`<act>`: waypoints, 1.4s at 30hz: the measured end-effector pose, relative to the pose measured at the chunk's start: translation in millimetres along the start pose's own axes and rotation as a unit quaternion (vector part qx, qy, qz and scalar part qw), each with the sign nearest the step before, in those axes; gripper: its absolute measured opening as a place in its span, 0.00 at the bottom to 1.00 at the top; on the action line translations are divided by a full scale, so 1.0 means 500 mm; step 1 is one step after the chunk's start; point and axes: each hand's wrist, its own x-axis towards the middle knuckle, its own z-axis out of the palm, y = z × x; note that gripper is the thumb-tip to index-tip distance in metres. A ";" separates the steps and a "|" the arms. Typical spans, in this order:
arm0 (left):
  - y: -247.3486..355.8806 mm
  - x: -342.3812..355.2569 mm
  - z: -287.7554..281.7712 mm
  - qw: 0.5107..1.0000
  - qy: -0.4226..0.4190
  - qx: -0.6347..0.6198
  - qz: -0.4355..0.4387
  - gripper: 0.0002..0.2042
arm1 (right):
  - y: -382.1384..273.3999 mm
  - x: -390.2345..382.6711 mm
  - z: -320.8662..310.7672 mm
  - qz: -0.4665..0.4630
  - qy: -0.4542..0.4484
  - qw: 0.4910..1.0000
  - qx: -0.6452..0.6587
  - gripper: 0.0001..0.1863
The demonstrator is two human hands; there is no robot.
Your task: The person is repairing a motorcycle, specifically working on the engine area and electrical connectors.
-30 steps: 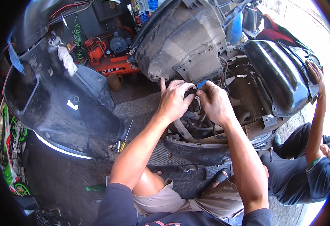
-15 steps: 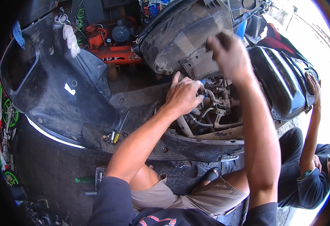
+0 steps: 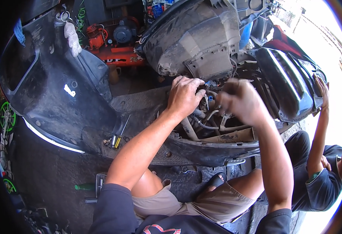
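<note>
Bent fingers shape the left hand (image 3: 184,93) at the left edge of the engine (image 3: 214,113), while the right hand (image 3: 241,99) is a curled blur over the engine's right part; I can't tell whether either grasps anything. The engine sits in the scooter's uncovered middle, with a small blue piece (image 3: 211,98) showing on it between the two hands.

Both hands block some of the engine, and a big plastic tub (image 3: 198,46) leans above its far side. Right of the engine is the tail cover (image 3: 284,82), with a co-worker's hand (image 3: 321,91) against its outer end. Left of the engine lie the footboard (image 3: 139,99) and a screwdriver (image 3: 118,141); farther left rises the front panel (image 3: 54,105). Beyond the engine to the left stands a red compressor (image 3: 122,56).

The tub is dull, dusty and grey-brown, with angled faces; the tail cover is glossy, black and rounded. Ribbed, dirty plastic forms the footboard. Around the engine bend smooth grey hoses (image 3: 208,126), beside grimy metal. The screwdriver has a thin straight shaft and a yellow handle.
</note>
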 end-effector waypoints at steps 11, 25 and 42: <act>0.000 0.001 0.001 1.000 0.023 -0.002 0.006 0.09 | 0.113 -0.173 0.175 -0.108 -0.282 0.950 -0.076 0.08; 0.002 0.003 -0.009 0.999 -0.021 -0.036 -0.019 0.09 | 0.244 -0.294 0.292 -0.137 -0.396 0.861 -0.289 0.10; -0.012 0.000 0.001 0.998 -0.014 -0.012 0.059 0.05 | 0.147 0.109 0.123 -0.136 0.087 0.985 -0.054 0.18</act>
